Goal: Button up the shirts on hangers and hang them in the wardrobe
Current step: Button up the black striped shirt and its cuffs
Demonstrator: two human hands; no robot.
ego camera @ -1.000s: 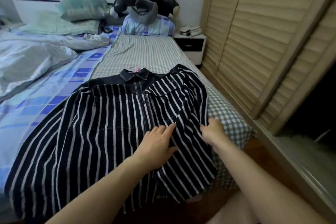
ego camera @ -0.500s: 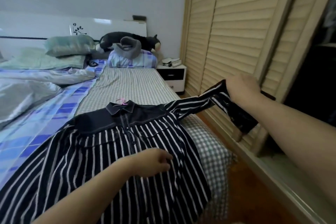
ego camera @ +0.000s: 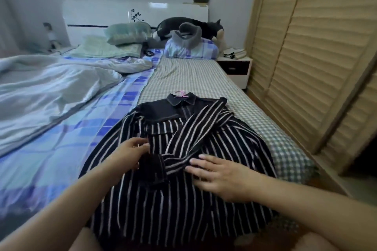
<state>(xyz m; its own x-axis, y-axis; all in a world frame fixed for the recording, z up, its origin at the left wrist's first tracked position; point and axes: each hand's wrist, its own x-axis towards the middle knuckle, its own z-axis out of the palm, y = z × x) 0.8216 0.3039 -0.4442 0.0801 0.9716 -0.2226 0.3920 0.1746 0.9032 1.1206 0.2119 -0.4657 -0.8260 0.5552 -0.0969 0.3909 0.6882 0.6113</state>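
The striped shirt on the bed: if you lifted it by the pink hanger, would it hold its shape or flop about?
The striped shirt would probably flop: its sleeve already lies draped and creased across the front. It looks light, sagging into folds under the right hand. The pink hanger would likely keep only the shoulders in shape.

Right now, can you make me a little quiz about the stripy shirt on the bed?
1. True or false: the striped shirt hangs inside the wardrobe.
2. Which hand lies flat on the shirt: A left hand, B right hand?
3. What colour is the hanger hook at the collar?

Key:
1. False, it lies on the bed.
2. B; the left hand's fingers curl at a folded-over sleeve's cuff.
3. Pink.
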